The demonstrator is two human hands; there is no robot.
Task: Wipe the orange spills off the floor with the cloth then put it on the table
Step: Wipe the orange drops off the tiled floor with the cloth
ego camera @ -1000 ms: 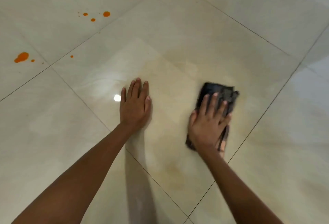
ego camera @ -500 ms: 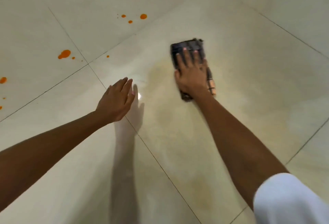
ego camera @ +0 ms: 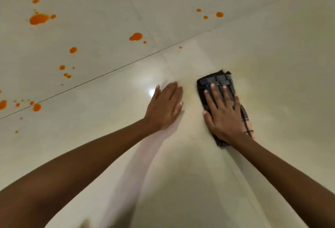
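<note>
– Where's the cloth [ego camera: 216, 80]?
– On the tiled floor [ego camera: 272, 61], folded into a dark checked pad under the right hand [ego camera: 224, 117]. That hand lies flat with its fingers straight and spread, pressing the cloth down. The far end pokes out past the fingertips, and a paler checked edge shows on the outer side of the wrist

– And the left hand [ego camera: 165, 109]?
– Just beside the right one, on its inner side. It's flat, fingers straight and together, holding nothing. It looks planted on the tile as a prop

– What about the orange spills [ego camera: 39, 19]?
– Most lie well beyond and to the outer side of the left hand, across a grout line [ego camera: 101, 77]. A small cluster sits far ahead of the right hand. Around both hands there's only a faint yellowish film

– How will the cloth handle?
– My guess is soft, light and limp. It should glide easily on glossy tile under a flat palm, but it could bunch or unfold. To carry it, curl the fingers round the middle of the pad so the layers stay together. The desk isn't in view
</note>
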